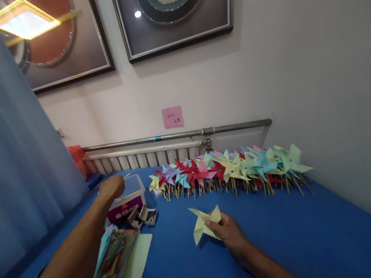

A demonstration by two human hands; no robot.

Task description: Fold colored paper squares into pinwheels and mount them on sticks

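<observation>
My right hand (pixel 228 232) pinched a folded yellow paper pinwheel (pixel 204 223) at its centre, low over the blue table (pixel 288 235). My left hand (pixel 111 187) reached over the clear plastic box (pixel 129 196), fingers curled; whether it held anything, I cannot tell. Stack of coloured paper squares (pixel 120 261) lay under my left forearm; row of finished pinwheels (pixel 231 169) stood along the wall

- left hand (pixel 111 186), mid left of the frame: bare, no ring, no glove
- right hand (pixel 226 231), lower centre: bare too
- both forearms uncovered, no sleeves or watch showing
</observation>
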